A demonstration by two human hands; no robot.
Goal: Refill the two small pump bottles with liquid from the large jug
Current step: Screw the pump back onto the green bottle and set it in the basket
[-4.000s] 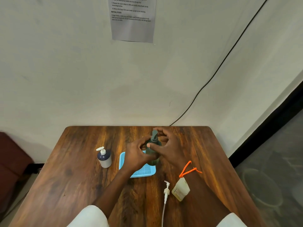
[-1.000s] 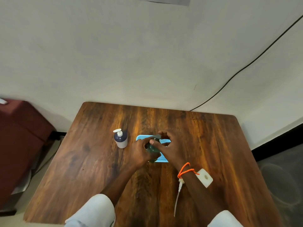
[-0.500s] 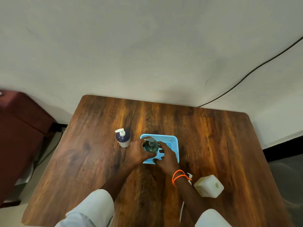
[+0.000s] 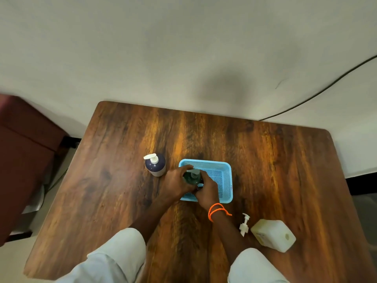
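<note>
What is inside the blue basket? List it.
The blue basket holds the green pump bottle, gripped by the left hand and right hand. Bare mesh floor shows on its right; the hands cover the rest.

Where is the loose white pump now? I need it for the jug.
In the head view the loose white pump lies on the table, near right, between the right wrist's orange band and the jug.
</note>
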